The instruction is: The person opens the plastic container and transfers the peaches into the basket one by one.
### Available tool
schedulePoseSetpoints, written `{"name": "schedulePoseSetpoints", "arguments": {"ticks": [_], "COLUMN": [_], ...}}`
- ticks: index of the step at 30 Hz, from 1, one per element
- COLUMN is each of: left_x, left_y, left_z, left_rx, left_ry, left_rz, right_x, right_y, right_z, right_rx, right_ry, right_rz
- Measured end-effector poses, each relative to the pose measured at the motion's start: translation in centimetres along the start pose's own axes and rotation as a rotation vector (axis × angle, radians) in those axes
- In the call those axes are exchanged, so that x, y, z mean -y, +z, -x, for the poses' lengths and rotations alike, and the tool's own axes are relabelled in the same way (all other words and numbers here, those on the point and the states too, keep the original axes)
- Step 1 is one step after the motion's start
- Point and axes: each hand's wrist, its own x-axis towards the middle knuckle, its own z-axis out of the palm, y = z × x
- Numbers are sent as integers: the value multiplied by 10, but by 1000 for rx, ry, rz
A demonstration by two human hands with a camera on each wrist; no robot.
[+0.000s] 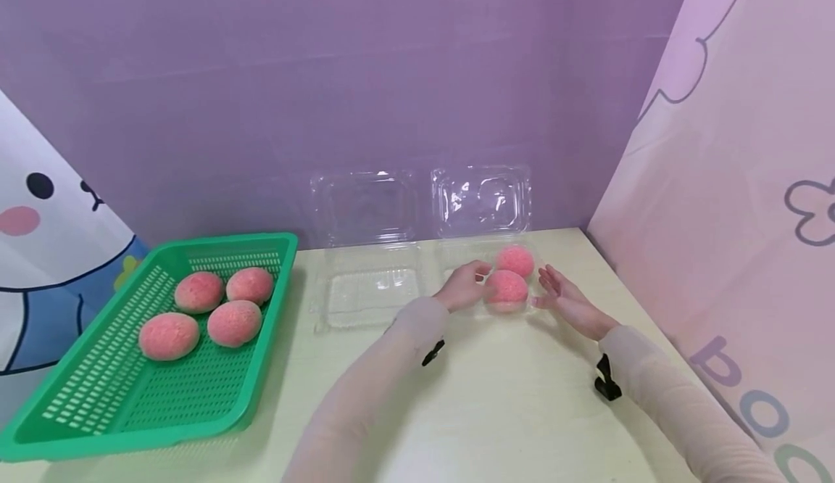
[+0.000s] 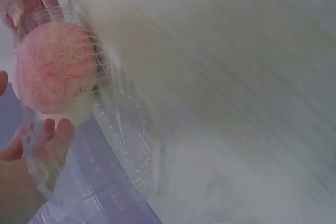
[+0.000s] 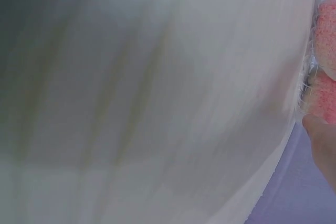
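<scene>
Two pink, rough-surfaced buns, a front bun and a rear bun, sit one behind the other in a clear plastic clamshell box whose raised lid leans at the back. My left hand is at the box's left side with loosely bent fingers; in the left wrist view its fingertips show beside the clear rim, close to the bun. On the opposite side my right hand has extended fingers, its thumb right at the box's near corner in the right wrist view.
A second clear box, its lid up, stands to the left of the first. Farther left is a green basket holding several pink buns. A purple curtain hangs behind the table, and a pink one at the right.
</scene>
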Motion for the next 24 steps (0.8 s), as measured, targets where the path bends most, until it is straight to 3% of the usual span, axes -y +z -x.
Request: {"name": "schedulePoseSetpoints", "arguments": {"ticks": [8, 12, 17, 24], "left_x": [6, 0, -6, 1], "left_y": [5, 7, 13, 22], "left_z": [-20, -20, -13, -19], "left_rx": [80, 95, 115, 112], "left_ry": [-54, -60, -125, -170], "left_rz": [32, 66, 133, 159], "right_x": [-4, -4, -4, -5], "right_y": [1, 1, 3, 5], "right_z": [-2, -2, 0, 0], "right_rx": [-5, -11, -7, -7], "right_ry": [-4, -6, -12, -7], "right_rz": [-9, -8, -7, -1]}}
